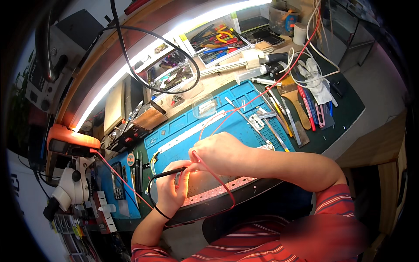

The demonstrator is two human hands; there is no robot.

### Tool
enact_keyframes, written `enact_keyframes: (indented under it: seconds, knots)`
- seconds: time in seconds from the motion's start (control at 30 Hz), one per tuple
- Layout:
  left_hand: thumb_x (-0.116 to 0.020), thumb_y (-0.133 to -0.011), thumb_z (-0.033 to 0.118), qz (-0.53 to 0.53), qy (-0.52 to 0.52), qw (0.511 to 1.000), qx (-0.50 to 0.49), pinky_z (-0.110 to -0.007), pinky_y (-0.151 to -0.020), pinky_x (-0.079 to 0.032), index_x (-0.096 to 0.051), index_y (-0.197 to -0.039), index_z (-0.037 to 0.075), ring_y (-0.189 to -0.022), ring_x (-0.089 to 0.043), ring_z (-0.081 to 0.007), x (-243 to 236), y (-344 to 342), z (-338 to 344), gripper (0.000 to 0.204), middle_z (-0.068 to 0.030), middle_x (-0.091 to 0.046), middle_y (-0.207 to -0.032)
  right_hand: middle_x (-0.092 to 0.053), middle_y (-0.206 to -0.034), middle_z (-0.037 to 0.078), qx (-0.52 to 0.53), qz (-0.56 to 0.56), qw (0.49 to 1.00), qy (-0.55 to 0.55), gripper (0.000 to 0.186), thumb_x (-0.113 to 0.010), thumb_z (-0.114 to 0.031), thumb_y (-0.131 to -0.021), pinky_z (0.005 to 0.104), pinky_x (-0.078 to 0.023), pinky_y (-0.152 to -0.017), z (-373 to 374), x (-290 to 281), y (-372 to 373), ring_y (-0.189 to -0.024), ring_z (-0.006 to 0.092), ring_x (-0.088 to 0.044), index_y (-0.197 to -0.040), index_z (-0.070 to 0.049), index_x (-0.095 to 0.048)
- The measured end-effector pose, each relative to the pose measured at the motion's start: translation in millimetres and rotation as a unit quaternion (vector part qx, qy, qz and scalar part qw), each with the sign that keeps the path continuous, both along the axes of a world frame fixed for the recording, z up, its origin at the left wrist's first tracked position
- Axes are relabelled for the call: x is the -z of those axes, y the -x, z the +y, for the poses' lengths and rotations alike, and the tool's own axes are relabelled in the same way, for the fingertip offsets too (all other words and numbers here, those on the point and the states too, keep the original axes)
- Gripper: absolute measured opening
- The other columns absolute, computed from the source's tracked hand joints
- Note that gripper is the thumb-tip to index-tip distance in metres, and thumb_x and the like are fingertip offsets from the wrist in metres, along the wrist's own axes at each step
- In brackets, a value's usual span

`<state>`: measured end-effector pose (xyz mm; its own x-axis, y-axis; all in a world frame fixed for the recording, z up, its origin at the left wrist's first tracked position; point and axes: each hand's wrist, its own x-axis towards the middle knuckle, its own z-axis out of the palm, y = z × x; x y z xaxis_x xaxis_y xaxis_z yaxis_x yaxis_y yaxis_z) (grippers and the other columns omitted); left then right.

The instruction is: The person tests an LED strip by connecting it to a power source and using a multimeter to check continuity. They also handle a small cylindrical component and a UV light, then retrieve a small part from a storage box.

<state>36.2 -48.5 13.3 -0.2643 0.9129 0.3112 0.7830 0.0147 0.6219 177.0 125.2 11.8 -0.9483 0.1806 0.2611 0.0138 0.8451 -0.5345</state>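
My left hand (171,187) is closed on a black test probe (167,173), with its black lead curving down past my wrist. Right beside it, my right hand (224,150) is curled, fingers together; a red test lead (220,180) loops out of it, and the red probe itself is mostly hidden in the grip. Both hands meet over a blue silicone work mat (238,131). Below them lies a strip (218,190) with a row of round spots, lit pinkish. Across the mat behind the hands stretches a white strip (187,138). An orange multimeter (72,142) stands at the left.
A microscope (72,185) stands at the left edge. Trays of hand tools (218,41) line the back under a bright light tube. At right lie a brush (294,100), pens, tweezers and white gloves (313,78). A black cable loop (198,72) hangs above.
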Motion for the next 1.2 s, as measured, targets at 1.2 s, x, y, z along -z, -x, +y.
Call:
enact_keyframes:
  seconds: [1.2]
  knots:
    - [-0.068, -0.095, -0.002, -0.011, -0.03, 0.999, 0.039, -0.037, -0.069, -0.055, -0.071, -0.108, 0.0, -0.084, -0.071, -0.0307, 9, 9, -3, 0.014, -0.0138, -0.074, -0.102, -0.073, -0.083, 0.007, 0.007, 0.002, 0.999, 0.05, 0.023, -0.078, -0.034, -0.092, 0.0377, -0.056, -0.067, -2, -7, -2, -0.076, 0.0288, -0.071, -0.091, -0.011, -0.075]
